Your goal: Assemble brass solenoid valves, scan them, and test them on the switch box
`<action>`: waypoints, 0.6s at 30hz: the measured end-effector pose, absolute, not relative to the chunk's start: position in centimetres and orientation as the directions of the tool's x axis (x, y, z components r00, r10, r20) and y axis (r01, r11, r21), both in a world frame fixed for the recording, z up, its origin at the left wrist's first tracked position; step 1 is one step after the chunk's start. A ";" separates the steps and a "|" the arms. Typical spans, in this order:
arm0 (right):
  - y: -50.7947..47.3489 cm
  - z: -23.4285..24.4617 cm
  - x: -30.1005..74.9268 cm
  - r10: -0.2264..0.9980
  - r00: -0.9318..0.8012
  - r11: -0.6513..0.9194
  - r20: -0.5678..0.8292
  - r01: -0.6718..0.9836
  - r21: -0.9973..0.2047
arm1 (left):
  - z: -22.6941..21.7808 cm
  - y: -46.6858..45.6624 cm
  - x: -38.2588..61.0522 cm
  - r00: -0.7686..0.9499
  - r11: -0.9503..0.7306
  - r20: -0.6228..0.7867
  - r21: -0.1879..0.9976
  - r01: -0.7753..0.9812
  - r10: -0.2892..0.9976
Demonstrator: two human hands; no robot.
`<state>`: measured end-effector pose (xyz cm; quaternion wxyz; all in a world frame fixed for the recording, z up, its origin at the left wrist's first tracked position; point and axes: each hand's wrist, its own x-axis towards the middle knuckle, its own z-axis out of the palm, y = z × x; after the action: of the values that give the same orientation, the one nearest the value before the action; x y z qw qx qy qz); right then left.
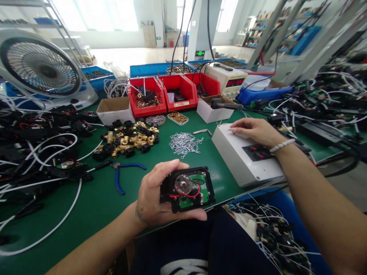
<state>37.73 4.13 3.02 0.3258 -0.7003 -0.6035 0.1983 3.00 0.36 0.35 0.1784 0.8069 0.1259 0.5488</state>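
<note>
My left hand [156,191] grips a black plastic housing [210,191] by its left side, thumb and fingers on opposite edges. Inside the housing are a round metal motor [183,184], a green circuit board [201,179] and red wires. My right hand [255,131], with a beaded bracelet at the wrist, rests on a grey metal box [229,147]. Its fingers stretch over the box's far end, and their tips are partly hidden. Blue-handled cutters [119,177] lie left of my left hand. Beyond the housing is a heap of bent wire pins [185,143].
Brass fittings with black caps [126,141] lie left of centre. Red bins [180,91], white cartons [116,109] and a power supply [226,78] stand behind. A fan [43,68] is far left. Cabled assemblies crowd both sides; a blue tub [286,202] sits below right.
</note>
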 end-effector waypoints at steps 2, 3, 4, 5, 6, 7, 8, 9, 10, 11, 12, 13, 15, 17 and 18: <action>4.1 3.0 37.8 0.975 0.192 -0.059 0.115 0.716 -0.696 | 0.4 0.3 3.0 0.365 -0.899 0.836 0.437 0.007 0.409; 4.1 3.0 37.8 0.975 0.191 -0.057 0.117 0.715 -0.696 | 0.4 0.2 3.0 0.367 -0.897 0.833 0.442 0.008 0.414; 4.1 2.9 37.8 0.974 0.191 -0.056 0.119 0.716 -0.696 | 0.4 0.2 3.0 0.369 -0.896 0.831 0.445 0.009 0.416; 4.1 2.9 37.8 0.974 0.191 -0.055 0.121 0.717 -0.695 | 0.3 0.2 3.0 0.373 -0.894 0.828 0.447 0.010 0.418; 4.2 2.9 37.8 0.974 0.190 -0.055 0.120 0.718 -0.694 | 0.3 0.2 3.0 0.374 -0.894 0.827 0.448 0.010 0.419; 4.2 2.9 37.8 0.974 0.190 -0.054 0.122 0.720 -0.692 | 0.3 0.3 3.0 0.373 -0.895 0.828 0.447 0.010 0.418; 4.2 2.9 37.8 0.974 0.190 -0.055 0.121 0.721 -0.691 | 0.2 0.3 3.0 0.376 -0.895 0.827 0.447 0.010 0.417; 4.2 3.0 37.8 0.974 0.190 -0.056 0.119 0.722 -0.690 | 0.2 0.3 3.0 0.378 -0.893 0.825 0.449 0.010 0.420; 4.2 3.0 37.8 0.975 0.191 -0.058 0.117 0.722 -0.689 | 0.1 0.3 3.0 0.380 -0.891 0.823 0.453 0.008 0.422; 4.2 3.0 37.7 0.975 0.190 -0.059 0.115 0.722 -0.689 | 0.1 0.3 2.9 0.382 -0.889 0.821 0.459 0.004 0.425; 4.2 3.0 37.7 0.975 0.191 -0.062 0.113 0.722 -0.689 | 0.1 0.2 2.8 0.386 -0.885 0.816 0.465 0.000 0.429; 4.1 3.0 37.6 0.975 0.192 -0.063 0.112 0.722 -0.689 | 0.2 0.1 2.8 0.389 -0.876 0.809 0.482 -0.007 0.441; 4.1 3.1 37.5 0.976 0.191 -0.065 0.109 0.725 -0.686 | 0.3 0.0 2.8 0.391 -0.781 0.724 0.624 -0.021 0.567; 4.1 3.2 37.5 0.976 0.192 -0.070 0.105 0.729 -0.681 | 0.5 0.1 3.0 0.435 -0.477 0.463 0.875 -0.084 0.772; 4.1 3.2 37.5 0.976 0.192 -0.072 0.104 0.730 -0.680 | 0.5 0.3 3.2 0.470 -0.244 0.279 0.960 -0.135 0.837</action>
<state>37.48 4.08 3.17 0.3140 -0.7054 -0.6046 0.1957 3.20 0.30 0.52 0.5535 0.6549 0.2681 0.4393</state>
